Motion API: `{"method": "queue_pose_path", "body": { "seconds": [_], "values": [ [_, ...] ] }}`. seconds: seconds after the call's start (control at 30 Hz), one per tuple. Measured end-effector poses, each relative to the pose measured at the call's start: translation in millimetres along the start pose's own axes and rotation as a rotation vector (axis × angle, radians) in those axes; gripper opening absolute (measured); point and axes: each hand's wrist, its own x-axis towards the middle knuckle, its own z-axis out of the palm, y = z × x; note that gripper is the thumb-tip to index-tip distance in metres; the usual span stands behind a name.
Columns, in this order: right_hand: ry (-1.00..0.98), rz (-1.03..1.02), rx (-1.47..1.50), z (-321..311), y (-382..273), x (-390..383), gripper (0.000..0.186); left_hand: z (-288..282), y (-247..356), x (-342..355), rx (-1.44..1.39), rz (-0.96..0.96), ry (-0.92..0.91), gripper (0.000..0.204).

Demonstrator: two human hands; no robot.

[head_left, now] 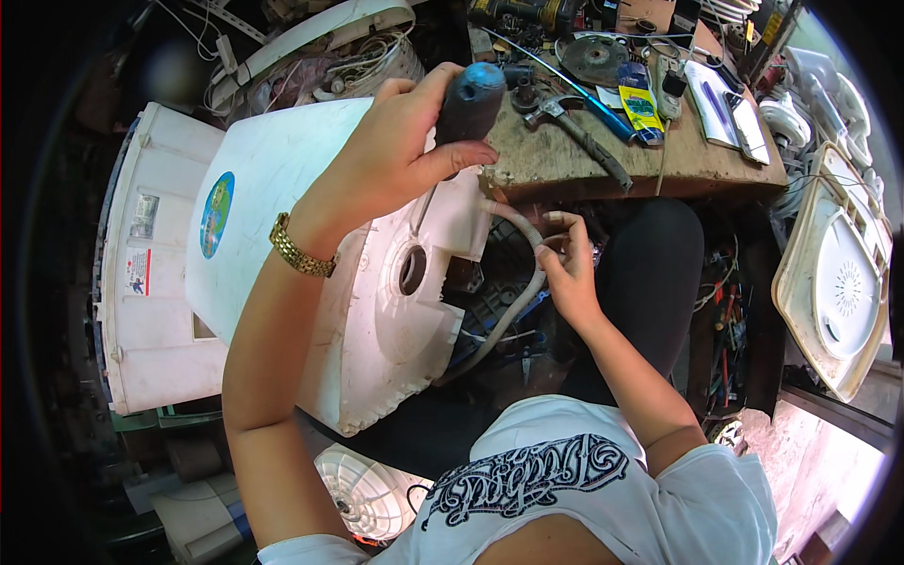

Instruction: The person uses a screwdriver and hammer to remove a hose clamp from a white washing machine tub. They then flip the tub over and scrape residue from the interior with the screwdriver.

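My left hand (400, 141) is closed around the dark, blue-ended handle of a screwdriver (474, 102). Its thin metal shaft points down to the white plastic housing (372, 353), which leans in front of me with its underside towards me. The tip reaches the plastic just above a round hole (412, 270); what it touches there is too small to make out. On the other side, my right hand (571, 273) pinches a grey flexible hose (513, 313) between thumb and fingers. The hose curves up to the housing's far edge and down beside its jagged near edge.
A wooden bench (508, 155) ahead carries a hammer (579, 137), a blue rod-like tool (607, 115), a yellow packet (640, 108) and a notebook (725, 113). A white panel (160, 320) stands far left, a dirty white cover (838, 273) far right. Tools lie below the bench.
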Motion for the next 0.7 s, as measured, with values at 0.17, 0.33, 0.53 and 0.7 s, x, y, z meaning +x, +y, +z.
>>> {"method": "queue_pose_path", "body": {
  "seconds": [0.17,0.33,0.53,0.7],
  "values": [
    [0.060,-0.030,0.009,-11,-1,10,0.041,-4,-8,-9,-0.052,-0.030,0.044,0.063],
    [0.093,-0.064,0.009,-15,-18,20,0.040,-8,-9,-8,0.019,0.022,0.067,0.054],
    [-0.004,-0.180,-0.188,-23,-33,56,0.036,-6,-18,-10,0.001,0.056,0.128,0.045],
    [0.084,-0.580,-1.046,-28,-43,170,0.035,-4,-14,-11,0.150,0.050,0.157,0.042]
  ]
}}
